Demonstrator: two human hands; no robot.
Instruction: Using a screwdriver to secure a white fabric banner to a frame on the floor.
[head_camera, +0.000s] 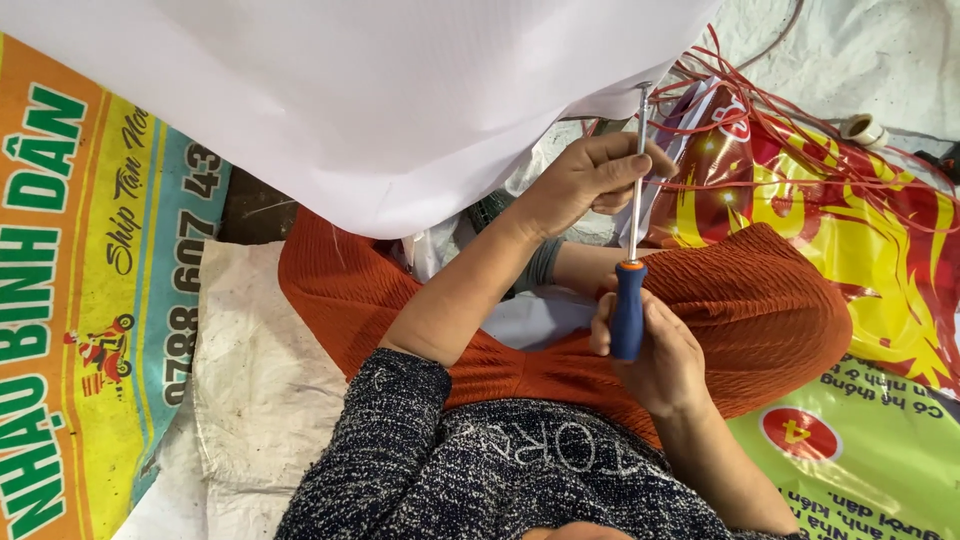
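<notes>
Fingers of the right hand wrap tight round the blue handle of a screwdriver, whose orange collar shows just above the grip and whose long steel shaft points up, away from the person. Higher on that shaft, the left hand is curled with thumb and fingertips pinched against the metal near its top end, so both hands hold the one tool, which stands between them over the lap. The shaft's tip reaches the lower edge of a large white sheet that hangs across the upper part of the view. Beneath the hands, the person's knees are covered in ribbed orange cloth, and a speckled dark sleeve covers the left arm above the elbow. Loose red straps trail over a red and yellow printed bag on the right; a roll of tape lies beyond them.
</notes>
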